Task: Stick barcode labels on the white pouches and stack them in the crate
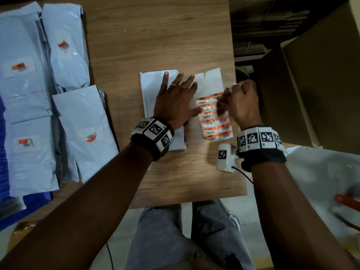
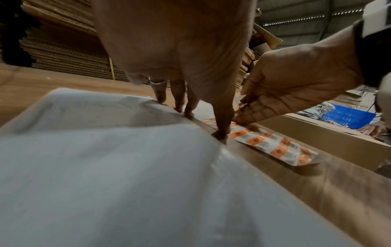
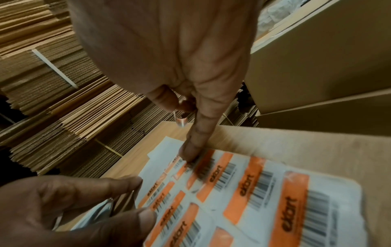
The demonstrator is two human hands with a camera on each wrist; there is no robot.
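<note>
A plain white pouch lies on the wooden table, in the middle. My left hand presses flat on it with fingers spread, and its thumb reaches onto the label sheet beside the pouch. The sheet carries several orange-and-white barcode labels. My right hand hovers over the sheet's upper rows with fingers curled. Its thumb and fingertips pick at one label. A blue crate shows at the left edge.
Several labelled white pouches lie stacked on the left, over the crate. A large open cardboard box stands right of the table. Crumpled white plastic and a red-handled object lie lower right. Flat corrugated cardboard is stacked beyond the table.
</note>
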